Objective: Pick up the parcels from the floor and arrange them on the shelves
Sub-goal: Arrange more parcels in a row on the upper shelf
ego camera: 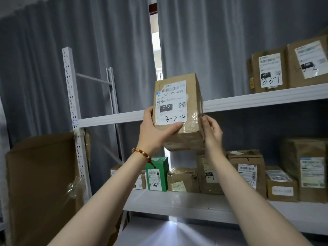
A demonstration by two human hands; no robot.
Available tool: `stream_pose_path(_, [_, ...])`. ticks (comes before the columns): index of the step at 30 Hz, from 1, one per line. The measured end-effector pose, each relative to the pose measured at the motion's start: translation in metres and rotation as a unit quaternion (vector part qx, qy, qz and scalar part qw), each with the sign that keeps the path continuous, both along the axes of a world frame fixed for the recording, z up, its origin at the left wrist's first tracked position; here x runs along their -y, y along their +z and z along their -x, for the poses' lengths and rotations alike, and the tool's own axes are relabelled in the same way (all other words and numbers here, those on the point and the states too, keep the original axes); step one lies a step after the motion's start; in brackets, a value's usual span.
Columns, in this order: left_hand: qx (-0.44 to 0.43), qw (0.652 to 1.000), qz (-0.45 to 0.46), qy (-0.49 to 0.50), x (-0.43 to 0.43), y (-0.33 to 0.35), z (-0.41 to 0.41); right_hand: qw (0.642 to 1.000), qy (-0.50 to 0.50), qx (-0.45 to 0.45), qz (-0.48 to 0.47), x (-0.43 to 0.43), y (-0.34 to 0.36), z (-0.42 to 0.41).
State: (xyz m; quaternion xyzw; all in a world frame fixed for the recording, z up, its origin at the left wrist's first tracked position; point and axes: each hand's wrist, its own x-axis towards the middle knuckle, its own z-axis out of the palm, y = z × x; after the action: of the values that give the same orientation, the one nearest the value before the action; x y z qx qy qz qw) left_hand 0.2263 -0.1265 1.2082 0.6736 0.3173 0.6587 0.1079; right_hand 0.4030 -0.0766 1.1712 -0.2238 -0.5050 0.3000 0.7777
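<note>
Both hands hold one cardboard parcel [177,110] up in front of the front edge of the upper shelf [248,102], toward its left end. The top of the parcel stands above this edge and its bottom hangs below it. The left hand [154,128] grips the lower left corner, with the thumb laid across the front face just under the label [171,102]. The right hand [212,130] grips the right side with bent fingers. The long axis of the parcel is upright, slightly tilted, and the label faces the person. The label reads "220-220-C40" and "220", with "3-2-4" handwritten. A brown box [268,71] on the upper shelf, far to the right of the parcel, carries "010" and "3-3-1". A green box [157,174] below the upper shelf seems to read "3-2-14", but I am not sure. I think therefore that the parcel belongs to the level below the upper shelf, so it must go down and forward.
</note>
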Motion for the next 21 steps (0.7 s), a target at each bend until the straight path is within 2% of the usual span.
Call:
stream_pose_path(3, [-0.012,0.999,-0.044,0.007,0.000,0.015,-0.015,1.000,-0.018,0.016,-0.015,-0.001,0.023,-0.013])
stream_pose_path(9, [-0.008,0.990,-0.134,0.035,-0.007,0.046,-0.047,0.999,0.024,0.002,-0.035,-0.003,0.082,-0.041])
stream_pose_path(13, [0.013,0.981,-0.185,0.051,-0.024,0.066,-0.075,0.999,0.001,0.015,-0.049,-0.005,0.119,-0.060])
stream_pose_path(21, [0.017,0.985,-0.173,0.025,-0.078,0.078,-0.116,0.997,-0.005,0.049,-0.060,-0.034,0.153,-0.089])
